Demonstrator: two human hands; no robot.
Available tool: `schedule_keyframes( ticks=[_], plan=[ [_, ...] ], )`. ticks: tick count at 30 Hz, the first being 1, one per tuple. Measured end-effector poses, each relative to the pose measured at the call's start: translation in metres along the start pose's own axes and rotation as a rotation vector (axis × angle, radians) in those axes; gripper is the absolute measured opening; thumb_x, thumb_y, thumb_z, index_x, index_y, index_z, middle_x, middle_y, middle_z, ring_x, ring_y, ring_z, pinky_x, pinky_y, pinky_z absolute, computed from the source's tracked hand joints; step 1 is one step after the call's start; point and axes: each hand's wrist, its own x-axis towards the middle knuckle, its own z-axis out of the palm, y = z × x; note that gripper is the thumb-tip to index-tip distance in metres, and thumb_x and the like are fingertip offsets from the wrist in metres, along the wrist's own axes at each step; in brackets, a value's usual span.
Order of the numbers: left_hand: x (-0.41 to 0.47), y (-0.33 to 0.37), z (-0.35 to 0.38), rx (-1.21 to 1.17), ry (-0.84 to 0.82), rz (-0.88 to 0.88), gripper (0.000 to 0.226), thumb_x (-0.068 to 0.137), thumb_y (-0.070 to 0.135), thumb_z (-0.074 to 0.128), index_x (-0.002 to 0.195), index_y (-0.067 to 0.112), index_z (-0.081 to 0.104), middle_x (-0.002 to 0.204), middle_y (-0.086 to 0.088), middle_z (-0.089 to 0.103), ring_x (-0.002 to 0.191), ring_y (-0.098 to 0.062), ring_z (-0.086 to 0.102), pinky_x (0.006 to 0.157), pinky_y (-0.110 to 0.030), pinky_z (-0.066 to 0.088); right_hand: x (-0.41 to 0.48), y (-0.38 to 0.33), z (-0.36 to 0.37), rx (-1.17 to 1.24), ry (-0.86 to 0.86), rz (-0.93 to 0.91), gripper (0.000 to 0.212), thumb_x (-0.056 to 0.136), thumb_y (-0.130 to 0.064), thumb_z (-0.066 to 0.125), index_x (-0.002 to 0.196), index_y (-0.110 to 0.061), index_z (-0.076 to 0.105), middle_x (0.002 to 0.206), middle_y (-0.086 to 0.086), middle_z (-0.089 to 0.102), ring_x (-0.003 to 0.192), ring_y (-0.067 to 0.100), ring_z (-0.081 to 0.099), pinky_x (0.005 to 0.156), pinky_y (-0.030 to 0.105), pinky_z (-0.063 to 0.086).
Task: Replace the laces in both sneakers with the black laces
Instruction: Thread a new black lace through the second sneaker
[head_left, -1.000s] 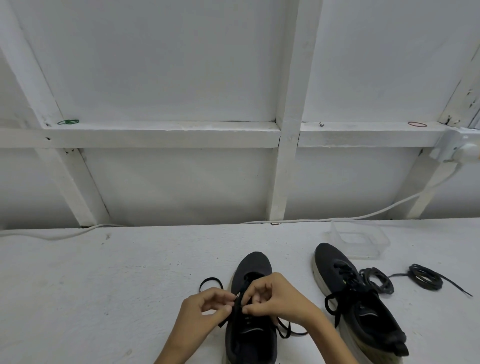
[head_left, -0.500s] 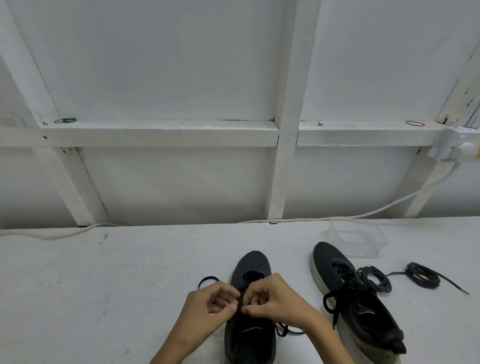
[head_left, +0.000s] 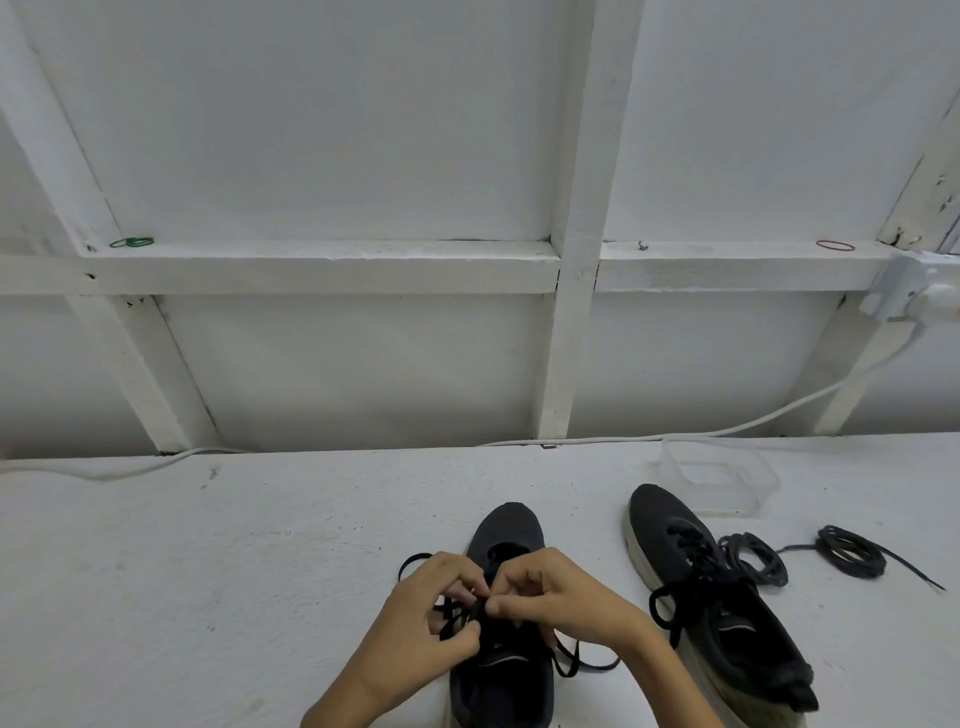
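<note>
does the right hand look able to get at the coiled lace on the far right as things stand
Likely yes once freed: the right hand pinches the near sneaker's lace, and only the other sneaker lies between it and the coiled lace.

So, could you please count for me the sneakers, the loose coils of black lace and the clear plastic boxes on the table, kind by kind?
Sneakers: 2, the middle sneaker and the right sneaker
Loose lace coils: 2, the inner coil beside the right sneaker and the outer coil further right
Clear plastic boxes: 1, the clear box
Total: 5
</note>
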Motion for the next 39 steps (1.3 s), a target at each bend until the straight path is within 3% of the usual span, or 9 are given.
schedule_keyframes(
  ticks=[4, 9, 14, 18, 21, 29, 33, 35, 39],
  plan=[
    [-0.001, -0.002, 0.002, 0.101, 0.038, 0.032, 0.024, 0.075, 0.021, 0.064, 0.09, 0.039, 0.059, 0.109, 0.016, 0.055, 0.1, -0.008, 0.061, 0.069, -0.021, 0.055, 0.001, 0.002, 0.003, 0.06, 0.015, 0.025, 0.011, 0.092, -0.015, 0.063, 0.081, -0.012, 0.063, 0.062, -0.008, 0.054, 0.053, 0.005, 0.048, 0.044, 0.02, 0.04],
    [0.001, -0.006, 0.007, 0.216, 0.081, 0.082, 0.016, 0.074, 0.034, 0.058, 0.089, 0.041, 0.054, 0.106, 0.017, 0.052, 0.093, -0.008, 0.06, 0.069, -0.024, 0.054, 0.0, 0.004, 0.002, 0.16, 0.068, 0.016, 0.005, 0.077, -0.013, 0.06, 0.072, -0.013, 0.063, 0.059, -0.003, 0.055, 0.054, 0.006, 0.051, 0.045, 0.02, 0.036],
    [0.004, -0.007, 0.009, 0.246, 0.102, 0.107, 0.009, 0.076, 0.038, 0.056, 0.084, 0.04, 0.051, 0.099, 0.016, 0.052, 0.085, -0.009, 0.059, 0.064, -0.017, 0.047, 0.003, 0.012, 0.001, 0.263, 0.135, -0.006, 0.007, 0.073, -0.016, 0.062, 0.067, -0.014, 0.065, 0.062, 0.011, 0.058, 0.054, 0.025, 0.044, 0.048, 0.023, 0.032],
    [0.003, -0.008, 0.011, 0.278, 0.124, 0.095, 0.009, 0.079, 0.043, 0.056, 0.084, 0.04, 0.049, 0.098, 0.017, 0.052, 0.08, -0.009, 0.057, 0.066, -0.021, 0.049, 0.005, 0.009, 0.003, 0.379, 0.186, 0.036, 0.01, 0.073, -0.016, 0.061, 0.068, -0.007, 0.061, 0.061, 0.002, 0.062, 0.045, 0.008, 0.045, 0.045, 0.02, 0.032],
    [0.003, -0.007, 0.012, 0.301, 0.137, 0.068, 0.012, 0.08, 0.049, 0.056, 0.084, 0.04, 0.048, 0.099, 0.016, 0.051, 0.081, -0.008, 0.057, 0.07, -0.025, 0.051, 0.007, 0.006, 0.005, 0.398, 0.178, 0.048, 0.012, 0.075, -0.018, 0.061, 0.071, -0.007, 0.061, 0.067, 0.002, 0.063, 0.048, 0.007, 0.047, 0.045, 0.02, 0.033],
    [0.001, -0.003, 0.019, 0.482, 0.171, 0.093, 0.033, 0.076, 0.064, 0.043, 0.099, 0.043, 0.054, 0.113, 0.03, 0.041, 0.106, 0.006, 0.046, 0.068, -0.013, 0.045, -0.005, -0.001, -0.007, 0.25, 0.11, 0.015, 0.019, 0.091, -0.02, 0.066, 0.082, -0.004, 0.068, 0.07, 0.007, 0.061, 0.055, 0.011, 0.045, 0.056, 0.025, 0.037],
    [0.001, -0.006, 0.024, 0.473, 0.199, 0.115, 0.032, 0.078, 0.061, 0.043, 0.096, 0.041, 0.059, 0.111, 0.03, 0.043, 0.107, 0.007, 0.044, 0.063, -0.009, 0.039, -0.012, -0.007, -0.013, 0.064, 0.041, -0.014, 0.016, 0.078, -0.025, 0.081, 0.088, -0.015, 0.073, 0.087, 0.003, 0.067, 0.071, 0.012, 0.053, 0.063, 0.024, 0.04],
    [0.001, -0.007, 0.026, 0.465, 0.214, 0.117, 0.029, 0.078, 0.06, 0.044, 0.095, 0.041, 0.059, 0.109, 0.03, 0.044, 0.106, 0.009, 0.044, 0.063, -0.008, 0.039, -0.014, -0.007, -0.013, -0.052, 0.037, -0.038, 0.031, 0.066, -0.021, 0.089, 0.091, -0.015, 0.072, 0.096, -0.001, 0.066, 0.075, 0.012, 0.053, 0.064, 0.02, 0.04],
    [0.0, -0.008, 0.029, 0.432, 0.244, 0.115, 0.027, 0.079, 0.056, 0.047, 0.091, 0.039, 0.063, 0.106, 0.03, 0.048, 0.105, 0.009, 0.047, 0.066, -0.012, 0.045, -0.013, -0.007, -0.005, -0.179, 0.104, -0.065, 0.039, 0.063, -0.022, 0.091, 0.092, -0.014, 0.067, 0.081, -0.014, 0.063, 0.061, 0.001, 0.048, 0.059, 0.017, 0.038]
  ],
)
